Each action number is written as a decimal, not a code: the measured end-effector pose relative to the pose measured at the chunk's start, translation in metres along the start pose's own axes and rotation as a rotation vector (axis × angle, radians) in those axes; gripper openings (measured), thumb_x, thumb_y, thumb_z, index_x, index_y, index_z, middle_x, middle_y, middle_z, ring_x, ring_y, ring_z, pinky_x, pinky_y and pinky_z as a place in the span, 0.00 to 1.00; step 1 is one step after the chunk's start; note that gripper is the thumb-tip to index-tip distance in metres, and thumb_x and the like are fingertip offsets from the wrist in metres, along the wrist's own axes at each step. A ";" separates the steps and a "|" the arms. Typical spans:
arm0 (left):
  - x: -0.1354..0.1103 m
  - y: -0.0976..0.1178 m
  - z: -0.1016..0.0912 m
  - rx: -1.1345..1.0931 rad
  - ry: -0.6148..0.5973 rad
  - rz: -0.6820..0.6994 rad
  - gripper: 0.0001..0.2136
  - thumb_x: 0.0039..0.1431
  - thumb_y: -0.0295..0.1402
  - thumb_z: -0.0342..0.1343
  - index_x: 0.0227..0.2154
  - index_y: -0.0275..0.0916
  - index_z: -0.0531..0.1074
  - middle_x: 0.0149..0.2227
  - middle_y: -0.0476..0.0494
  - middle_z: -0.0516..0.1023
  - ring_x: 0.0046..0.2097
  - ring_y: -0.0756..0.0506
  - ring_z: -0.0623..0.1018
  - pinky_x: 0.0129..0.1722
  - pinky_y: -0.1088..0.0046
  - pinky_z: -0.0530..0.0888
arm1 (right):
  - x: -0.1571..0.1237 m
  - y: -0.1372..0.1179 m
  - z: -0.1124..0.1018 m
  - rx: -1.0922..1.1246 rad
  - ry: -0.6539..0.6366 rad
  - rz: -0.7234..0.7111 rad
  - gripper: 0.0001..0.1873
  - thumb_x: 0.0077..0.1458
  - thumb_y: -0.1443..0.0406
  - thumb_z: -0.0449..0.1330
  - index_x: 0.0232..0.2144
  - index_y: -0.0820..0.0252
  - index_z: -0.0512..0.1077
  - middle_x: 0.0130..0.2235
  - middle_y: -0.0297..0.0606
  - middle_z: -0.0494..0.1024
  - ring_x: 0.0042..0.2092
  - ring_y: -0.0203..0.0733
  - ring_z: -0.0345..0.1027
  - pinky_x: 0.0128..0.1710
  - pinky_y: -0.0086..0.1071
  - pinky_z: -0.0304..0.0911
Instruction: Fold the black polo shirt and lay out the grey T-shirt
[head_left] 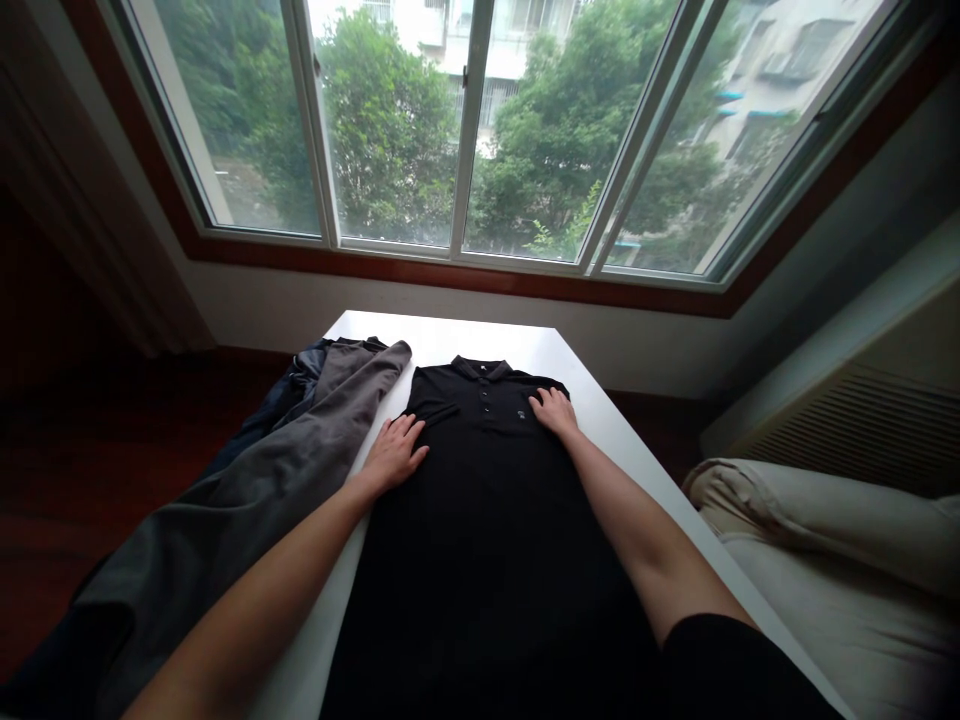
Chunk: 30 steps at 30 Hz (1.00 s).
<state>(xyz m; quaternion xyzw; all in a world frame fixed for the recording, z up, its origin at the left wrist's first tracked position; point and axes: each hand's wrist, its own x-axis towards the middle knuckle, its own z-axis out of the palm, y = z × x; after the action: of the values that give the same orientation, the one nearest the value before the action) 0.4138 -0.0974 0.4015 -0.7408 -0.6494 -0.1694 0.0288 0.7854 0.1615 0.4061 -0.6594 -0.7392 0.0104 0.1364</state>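
A black polo shirt (487, 520) lies front side up on the white table (487, 330), its collar toward the window and a small light logo on the chest. My left hand (395, 452) rests on the shirt's left edge just below the sleeve, which is folded inward over the chest. The fingers there are spread. My right hand (553, 411) lies on the shirt's right shoulder and sleeve area, fingers stretched out and slightly bent. Much of that sleeve is hidden beneath the hand. Toward me the shirt's lower part runs out of view.
Grey and dark blue clothes (270, 480) are heaped along the table's left side and hang over its edge. On the right stands a beige cushioned seat (825, 560). Beyond the table is a wall with a wide sliding window (465, 255).
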 end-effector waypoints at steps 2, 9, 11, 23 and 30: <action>-0.001 0.000 0.000 0.005 -0.024 0.000 0.28 0.71 0.47 0.46 0.68 0.41 0.60 0.71 0.37 0.58 0.72 0.37 0.56 0.71 0.53 0.49 | 0.003 0.008 0.003 -0.009 -0.028 -0.002 0.36 0.68 0.46 0.45 0.68 0.58 0.61 0.72 0.48 0.53 0.72 0.56 0.45 0.69 0.48 0.44; -0.001 0.000 -0.001 0.002 -0.063 -0.014 0.30 0.70 0.51 0.45 0.69 0.42 0.59 0.73 0.38 0.54 0.73 0.37 0.53 0.72 0.53 0.47 | 0.011 0.016 0.002 0.004 -0.040 -0.013 0.37 0.68 0.44 0.44 0.69 0.57 0.59 0.73 0.49 0.50 0.72 0.57 0.44 0.69 0.52 0.43; 0.000 -0.002 0.000 -0.006 -0.055 -0.013 0.30 0.70 0.51 0.45 0.69 0.42 0.59 0.73 0.38 0.54 0.73 0.37 0.53 0.71 0.53 0.47 | 0.010 0.015 -0.001 0.023 -0.029 -0.029 0.36 0.68 0.45 0.46 0.69 0.58 0.61 0.72 0.51 0.52 0.72 0.58 0.45 0.69 0.53 0.44; 0.002 -0.004 0.002 -0.014 -0.067 -0.015 0.31 0.70 0.52 0.45 0.70 0.43 0.57 0.73 0.36 0.53 0.74 0.38 0.51 0.71 0.53 0.46 | -0.027 0.030 -0.018 0.123 0.137 -0.181 0.24 0.66 0.56 0.51 0.56 0.60 0.75 0.62 0.48 0.71 0.63 0.51 0.62 0.65 0.43 0.56; -0.008 0.006 -0.007 0.002 -0.081 -0.017 0.31 0.70 0.52 0.46 0.70 0.43 0.58 0.73 0.35 0.52 0.74 0.36 0.50 0.71 0.50 0.44 | -0.066 0.086 -0.025 0.120 0.121 -0.163 0.27 0.65 0.54 0.52 0.61 0.58 0.71 0.65 0.46 0.67 0.67 0.51 0.59 0.67 0.45 0.54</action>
<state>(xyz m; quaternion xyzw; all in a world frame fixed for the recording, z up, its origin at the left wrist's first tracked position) 0.4171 -0.1075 0.4065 -0.7413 -0.6566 -0.1390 0.0015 0.8805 0.1041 0.4006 -0.5874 -0.7787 0.0035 0.2205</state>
